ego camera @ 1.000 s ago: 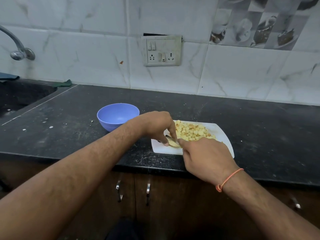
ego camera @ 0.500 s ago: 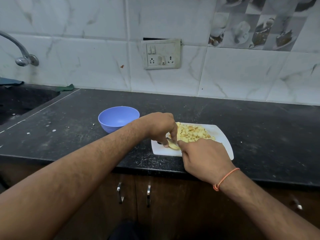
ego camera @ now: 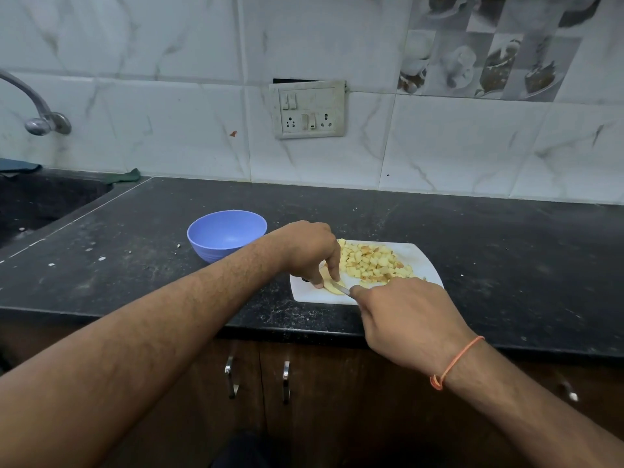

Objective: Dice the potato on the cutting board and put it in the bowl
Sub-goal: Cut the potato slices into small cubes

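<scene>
**Trainee:** Where did I stand with the potato at that point?

**Coach:** Nearly all of it was cut. The diced potato (ego camera: pixel 373 263) lay heaped on the far half of the cutting board (ego camera: pixel 427 261), and one last potato slice (ego camera: pixel 329 283) sat at the board's near-left corner, about eight o'clock from the heap. The bowl (ego camera: pixel 227 233) stood on the table (ego camera: pixel 489 251) at roughly ten o'clock from the board, just beside it, and it looked empty.

**Trainee:** And my hands?

**Coach:** Your left hand (ego camera: pixel 309 253) pinned the slice with bent fingertips (ego camera: pixel 334 276). Your right hand (ego camera: pixel 410 319) was closed around the knife (ego camera: pixel 341 289); the handle was hidden inside your grip, and only a short stretch of blade showed, lying on the slice right beside those fingertips.

**Trainee:** What should I have watched?

**Coach:** In my judgement, the blade was too close to your fingers. You needed your fingertips tucked back, knuckles leading, and a straight downward cut rather than a drag. The slice was thin and probably slippery, so firm pressure mattered. You also needed to keep the heap from being nudged off the board's far edge.
</scene>
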The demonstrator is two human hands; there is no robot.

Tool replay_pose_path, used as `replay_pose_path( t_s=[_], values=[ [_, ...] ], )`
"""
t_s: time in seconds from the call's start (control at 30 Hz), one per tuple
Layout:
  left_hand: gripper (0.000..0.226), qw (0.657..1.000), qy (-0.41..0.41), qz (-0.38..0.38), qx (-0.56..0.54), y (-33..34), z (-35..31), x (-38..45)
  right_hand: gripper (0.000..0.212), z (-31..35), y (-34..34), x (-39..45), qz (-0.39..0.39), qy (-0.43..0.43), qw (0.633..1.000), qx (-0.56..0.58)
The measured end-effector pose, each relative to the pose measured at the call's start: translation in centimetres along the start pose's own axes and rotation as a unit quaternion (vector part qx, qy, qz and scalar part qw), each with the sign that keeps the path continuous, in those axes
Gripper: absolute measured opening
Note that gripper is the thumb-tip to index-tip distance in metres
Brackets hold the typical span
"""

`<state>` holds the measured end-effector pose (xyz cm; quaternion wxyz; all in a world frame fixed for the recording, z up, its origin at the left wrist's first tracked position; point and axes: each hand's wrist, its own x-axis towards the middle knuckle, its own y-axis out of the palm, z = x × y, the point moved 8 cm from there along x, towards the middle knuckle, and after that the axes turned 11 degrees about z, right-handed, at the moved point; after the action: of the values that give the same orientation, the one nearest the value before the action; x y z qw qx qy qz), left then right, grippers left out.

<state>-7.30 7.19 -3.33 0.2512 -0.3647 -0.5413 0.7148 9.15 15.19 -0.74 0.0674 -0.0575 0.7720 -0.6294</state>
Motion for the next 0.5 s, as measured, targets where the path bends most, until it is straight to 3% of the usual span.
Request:
replay_pose_path(
  t_s=[0.23, 0.33, 0.5],
  values=[
    [0.038, 1.0, 0.016, -0.001, -0.01, -0.3, -0.5, -0.5, 0.036, -1.4, -0.2, -2.7, -0.007, 0.019, 0.999, 0.037],
    [0.044, 0.999, 0.024, -0.012, -0.02, -0.1, -0.5, -0.7, 0.04, -3.4, -0.1, -3.9, -0.048, 0.055, 0.992, 0.101],
    [0.064, 0.982, -0.023, -0.073, -0.175, 0.3, 0.2, -2.7, 0.045, -5.3, 1.9, -4.6, -0.071, 0.092, 0.976, 0.183]
  ],
)
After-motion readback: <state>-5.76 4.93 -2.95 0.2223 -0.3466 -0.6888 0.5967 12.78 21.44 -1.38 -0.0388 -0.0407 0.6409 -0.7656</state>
